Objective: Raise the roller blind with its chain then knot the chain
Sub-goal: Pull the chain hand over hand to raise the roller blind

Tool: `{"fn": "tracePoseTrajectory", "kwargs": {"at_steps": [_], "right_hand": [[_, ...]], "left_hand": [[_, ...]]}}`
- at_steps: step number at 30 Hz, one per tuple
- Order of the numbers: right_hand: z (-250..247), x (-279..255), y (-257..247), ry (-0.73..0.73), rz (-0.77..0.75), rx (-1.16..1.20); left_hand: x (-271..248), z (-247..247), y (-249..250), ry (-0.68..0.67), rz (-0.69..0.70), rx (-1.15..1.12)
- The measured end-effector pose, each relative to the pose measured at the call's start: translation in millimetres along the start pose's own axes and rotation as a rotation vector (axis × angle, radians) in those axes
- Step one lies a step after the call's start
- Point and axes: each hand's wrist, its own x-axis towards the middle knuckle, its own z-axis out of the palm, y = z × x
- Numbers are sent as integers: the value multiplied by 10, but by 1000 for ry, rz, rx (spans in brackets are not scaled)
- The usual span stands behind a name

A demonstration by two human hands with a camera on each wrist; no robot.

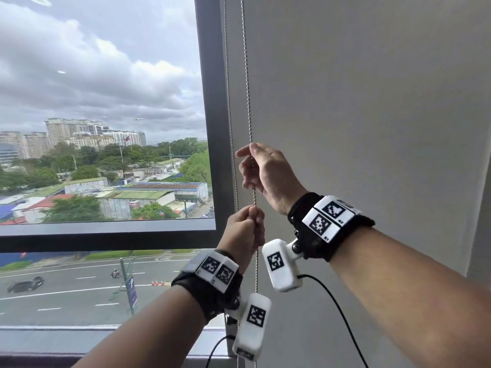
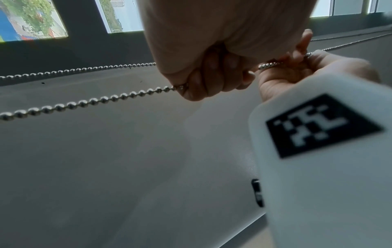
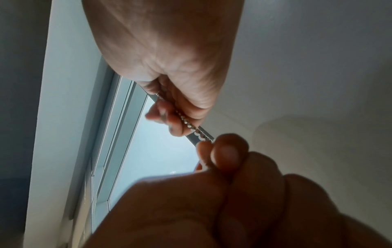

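A person stands at a window, both bare hands on the beaded metal chain (image 1: pixel 249 102) of a pale grey roller blind (image 1: pixel 358 102). In the head view the chain hangs as two strands beside the dark window frame (image 1: pixel 212 115); both hands hold the strand nearer the blind. The left hand (image 1: pixel 244 229) is the lower one, closed into a fist around that strand, which runs on below it past the wrist camera (image 1: pixel 252 325). The right hand (image 1: pixel 268 173) is just above it, fingers curled round the same strand, with a short bare length of chain between the two hands. The other strand passes just left of both hands, untouched. The blind fabric fills the space to the right of the hands and reaches below them. Only the head view shows the city, road and clouded sky outside. The left wrist view, tipped sideways, shows what the head view cannot: the left fingers (image 2: pixel 203 80) wrapped tight over the beads, the chain leaving the fist, and the second strand running free behind it. The right wrist view looks upward along the chain: the right hand's fingers (image 3: pixel 167 114) close the beads against the palm, and the left hand's fist (image 3: pixel 224 156) sits close beneath, dark and blurred
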Motion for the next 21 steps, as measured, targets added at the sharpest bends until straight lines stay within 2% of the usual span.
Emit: {"fn": "tracePoseTrajectory", "kwargs": {"at_steps": [12,17,21], "right_hand": [[62,-237,244,119,-1,25],[-29,-401,588,164,-25,-25],[-92,-616,728,155,63,34]], "left_hand": [[-88,-106,-70,-158,-59,-3],[47,-126,185,-139,22,-87],[147,-28,531,-170,43,-84]]}}
